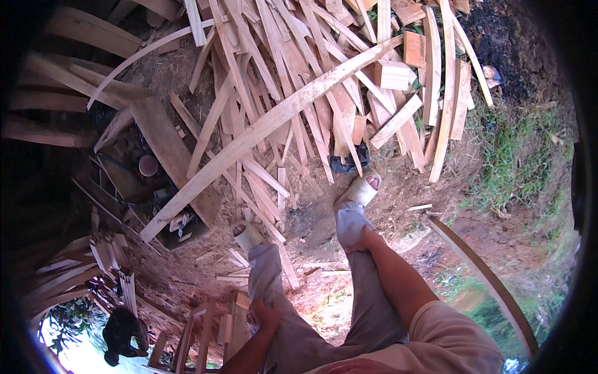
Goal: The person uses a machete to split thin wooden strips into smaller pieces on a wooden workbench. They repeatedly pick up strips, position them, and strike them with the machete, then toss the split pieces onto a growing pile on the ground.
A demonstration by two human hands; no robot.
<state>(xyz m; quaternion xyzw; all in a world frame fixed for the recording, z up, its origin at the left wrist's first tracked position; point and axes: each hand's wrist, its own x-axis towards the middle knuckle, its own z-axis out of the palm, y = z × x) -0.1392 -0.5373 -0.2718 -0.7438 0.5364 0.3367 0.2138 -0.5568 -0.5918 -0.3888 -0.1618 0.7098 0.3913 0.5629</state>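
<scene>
My left hand (266, 315) is at the left leg of my grey trousers (265, 271), its fingers curled against the cloth. Lower down the other leg, my right hand (366, 240) wraps round the trouser leg near the shin; its fingertips are partly hidden. Neither hand touches wood. Past my feet lies a heap of sawn wood strips (274, 81). One long plank (268, 131) crosses over it diagonally, from lower left to upper right.
Wood blocks (392, 75) sit at the heap's right side. A dark box of odds and ends (177, 227) stands left. A curved post (486, 277) rises at right, near grass (523, 162). Another person (121, 333) is at lower left, beside wooden frames (199, 336).
</scene>
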